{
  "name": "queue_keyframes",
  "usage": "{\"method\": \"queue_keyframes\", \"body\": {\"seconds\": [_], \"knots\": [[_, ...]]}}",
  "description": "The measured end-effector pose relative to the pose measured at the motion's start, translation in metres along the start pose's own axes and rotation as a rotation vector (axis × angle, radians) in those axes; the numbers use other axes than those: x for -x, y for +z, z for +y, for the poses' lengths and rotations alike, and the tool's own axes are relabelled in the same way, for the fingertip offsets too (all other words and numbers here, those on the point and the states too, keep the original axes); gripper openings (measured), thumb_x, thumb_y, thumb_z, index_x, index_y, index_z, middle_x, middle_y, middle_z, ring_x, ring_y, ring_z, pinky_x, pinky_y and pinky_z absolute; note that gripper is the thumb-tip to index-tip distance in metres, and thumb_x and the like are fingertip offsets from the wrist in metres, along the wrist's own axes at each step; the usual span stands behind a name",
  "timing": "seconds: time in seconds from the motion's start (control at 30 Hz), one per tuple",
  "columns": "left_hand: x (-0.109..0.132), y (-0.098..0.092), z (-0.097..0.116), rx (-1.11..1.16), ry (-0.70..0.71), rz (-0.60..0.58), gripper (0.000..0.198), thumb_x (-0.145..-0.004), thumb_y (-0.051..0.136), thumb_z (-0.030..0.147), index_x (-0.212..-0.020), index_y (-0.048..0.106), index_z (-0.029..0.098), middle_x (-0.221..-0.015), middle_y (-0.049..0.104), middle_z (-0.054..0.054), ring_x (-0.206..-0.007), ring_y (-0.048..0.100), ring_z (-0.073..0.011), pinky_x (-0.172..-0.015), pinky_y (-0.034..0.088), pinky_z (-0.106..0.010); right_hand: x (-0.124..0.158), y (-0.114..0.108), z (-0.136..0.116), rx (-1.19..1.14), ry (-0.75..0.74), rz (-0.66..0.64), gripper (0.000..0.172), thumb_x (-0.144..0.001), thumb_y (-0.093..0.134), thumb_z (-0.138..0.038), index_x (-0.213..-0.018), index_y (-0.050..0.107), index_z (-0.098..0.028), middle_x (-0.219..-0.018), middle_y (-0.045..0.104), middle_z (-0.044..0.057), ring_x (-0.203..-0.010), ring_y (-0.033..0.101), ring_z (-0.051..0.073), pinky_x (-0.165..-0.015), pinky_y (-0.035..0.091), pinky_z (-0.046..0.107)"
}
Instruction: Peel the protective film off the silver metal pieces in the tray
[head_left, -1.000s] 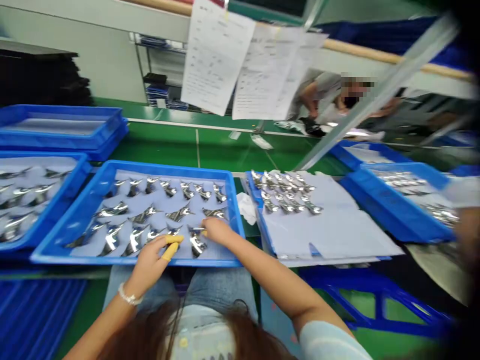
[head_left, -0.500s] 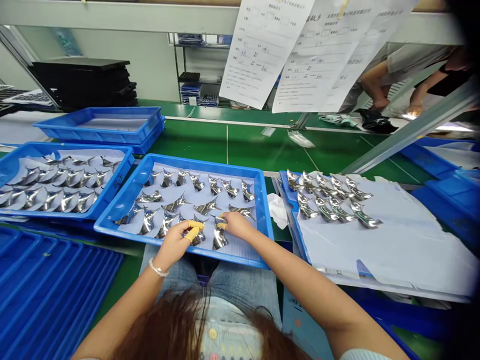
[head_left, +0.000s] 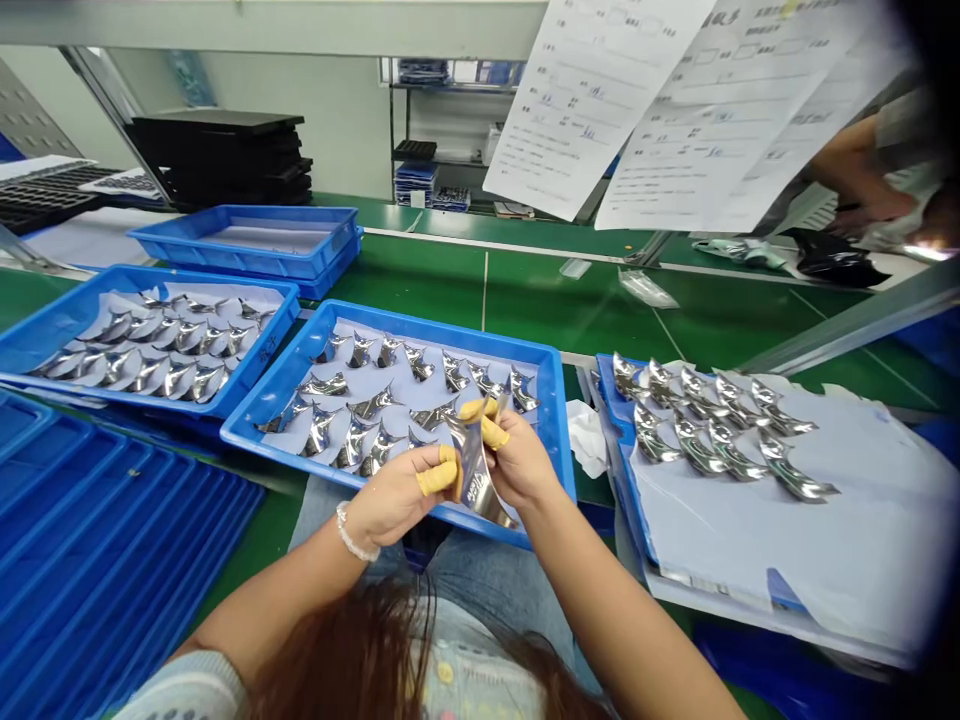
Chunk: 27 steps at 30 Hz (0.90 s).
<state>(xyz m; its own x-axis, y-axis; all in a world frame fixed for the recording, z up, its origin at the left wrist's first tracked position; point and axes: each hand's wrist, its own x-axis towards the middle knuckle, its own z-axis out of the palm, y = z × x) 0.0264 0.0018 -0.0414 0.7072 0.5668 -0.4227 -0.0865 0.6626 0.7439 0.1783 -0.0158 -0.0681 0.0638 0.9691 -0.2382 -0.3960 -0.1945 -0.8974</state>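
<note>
**A:** What are the hands doing?

**B:** Both hands (head_left: 457,475) are raised over the near rim of the middle blue plastic tray (head_left: 390,320), pinching one curved, mirror-polished metal piece (head_left: 474,472). The left hand (head_left: 394,495) grips it from the left side, and the right hand (head_left: 519,465) pinches its upper end. Yellow finger cots (head_left: 484,420) cover several fingertips.

**A:** So that piece is off the tray?

**B:** Yes, it's held up on edge, just above the tray's near side, while the other metal pieces (head_left: 375,405) lie on a pale sheet in the tray.

**A:** What's the step, and what does it call for?

**B:** I'd judge it's close handling of this single piece. It seems to call for a steady pinch at the edges, away from the polished faces.

**A:** Any readable writing?

**B:** The hanging paper forms (head_left: 675,110) at the far right carry print and handwriting, too blurred to read. The dark marks on the metal piece can't be told from reflections.
</note>
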Motion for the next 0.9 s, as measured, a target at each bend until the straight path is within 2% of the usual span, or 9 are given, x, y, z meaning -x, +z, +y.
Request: {"method": "queue_keyframes", "body": {"seconds": [0.07, 0.17, 0.27, 0.33, 0.43, 0.5, 0.63, 0.77, 0.9], "knots": [[0.002, 0.007, 0.003, 0.147, -0.016, 0.008, 0.032, -0.069, 0.079, 0.039, -0.076, 0.063, 0.012, -0.069, 0.054, -0.001, -0.065, 0.049, -0.0093, -0.068, 0.042, -0.024, 0.005, 0.006, -0.004, -0.2, -0.009, 0.063, 0.041, -0.064, 0.075, -0.055, -0.073, 0.059, -0.019, -0.04, 0.033, -0.009, -0.037, 0.024, 0.006, -0.039, 0.022, 0.021], [0.006, 0.009, 0.01, 0.272, -0.046, -0.012, 0.031, -0.069, 0.079, 0.036, -0.078, 0.063, 0.011, -0.068, 0.054, -0.001, -0.062, 0.048, -0.0091, -0.065, 0.042, -0.024, 0.017, 0.009, -0.01, -0.289, -0.028, 0.148, 0.034, -0.065, 0.079, -0.047, -0.07, 0.063, -0.018, -0.038, 0.037, -0.008, -0.036, 0.024, 0.005, -0.038, 0.021, 0.02], [0.009, 0.009, 0.016, 0.34, -0.071, -0.023, 0.033, -0.068, 0.08, 0.037, -0.082, 0.064, 0.011, -0.068, 0.055, -0.002, -0.06, 0.048, -0.0097, -0.064, 0.044, -0.026, 0.036, 0.011, -0.019, -0.341, -0.029, 0.093, 0.031, -0.065, 0.081, -0.045, -0.077, 0.07, -0.018, -0.047, 0.05, -0.004, -0.034, 0.022, 0.003, -0.037, 0.02, 0.02], [0.01, 0.009, 0.017, 0.359, -0.076, -0.024, 0.034, -0.066, 0.081, 0.036, -0.081, 0.064, 0.011, -0.069, 0.055, -0.002, -0.06, 0.047, -0.0095, -0.064, 0.044, -0.026, 0.049, 0.014, -0.025, -0.366, -0.04, 0.026, 0.027, -0.068, 0.08, -0.045, -0.076, 0.073, -0.02, -0.046, 0.049, -0.004, -0.033, 0.021, 0.002, -0.037, 0.018, 0.02], [0.009, 0.011, 0.018, 0.363, -0.07, -0.022, 0.033, -0.067, 0.08, 0.037, -0.077, 0.062, 0.011, -0.067, 0.054, -0.002, -0.06, 0.046, -0.01, -0.062, 0.042, -0.025, 0.063, 0.017, -0.028, -0.366, -0.056, -0.041, 0.023, -0.073, 0.076, -0.045, -0.077, 0.075, -0.022, -0.036, 0.034, -0.008, -0.034, 0.019, 0.003, -0.039, 0.017, 0.02], [0.008, 0.012, 0.018, 0.344, -0.063, -0.014, 0.034, -0.066, 0.08, 0.037, -0.073, 0.06, 0.011, -0.065, 0.052, -0.001, -0.059, 0.045, -0.0098, -0.062, 0.04, -0.024, 0.067, 0.018, -0.028, -0.342, -0.054, -0.054, 0.026, -0.073, 0.075, -0.048, -0.078, 0.075, -0.022, -0.035, 0.032, -0.008, -0.035, 0.02, 0.004, -0.04, 0.018, 0.021], [0.01, 0.012, 0.022, 0.259, -0.042, 0.017, 0.035, -0.064, 0.081, 0.035, -0.066, 0.056, 0.011, -0.062, 0.051, 0.0, -0.06, 0.044, -0.0089, -0.061, 0.037, -0.021, 0.07, 0.015, -0.025, -0.323, -0.046, -0.051, 0.029, -0.07, 0.078, -0.048, -0.079, 0.075, -0.021, -0.036, 0.035, -0.007, -0.037, 0.022, 0.004, -0.042, 0.021, 0.02], [0.013, 0.014, 0.026, 0.18, -0.026, 0.054, 0.033, -0.062, 0.082, 0.032, -0.065, 0.058, 0.011, -0.062, 0.05, 0.001, -0.059, 0.043, -0.0077, -0.06, 0.034, -0.02, 0.071, 0.012, -0.022, -0.312, -0.032, -0.026, 0.025, -0.065, 0.082, -0.043, -0.07, 0.073, -0.02, -0.043, 0.042, -0.004, -0.04, 0.027, 0.005, -0.041, 0.023, 0.02], [0.016, 0.016, 0.028, 0.153, 0.025, 0.05, 0.031, -0.067, 0.079, 0.034, -0.062, 0.06, 0.011, -0.06, 0.051, 0.001, -0.058, 0.043, -0.0078, -0.058, 0.032, -0.02, 0.072, 0.011, -0.02, -0.304, -0.031, -0.01, 0.025, -0.062, 0.085, -0.039, -0.063, 0.071, -0.019, -0.048, 0.048, -0.001, -0.041, 0.028, 0.005, -0.04, 0.023, 0.02]]}}
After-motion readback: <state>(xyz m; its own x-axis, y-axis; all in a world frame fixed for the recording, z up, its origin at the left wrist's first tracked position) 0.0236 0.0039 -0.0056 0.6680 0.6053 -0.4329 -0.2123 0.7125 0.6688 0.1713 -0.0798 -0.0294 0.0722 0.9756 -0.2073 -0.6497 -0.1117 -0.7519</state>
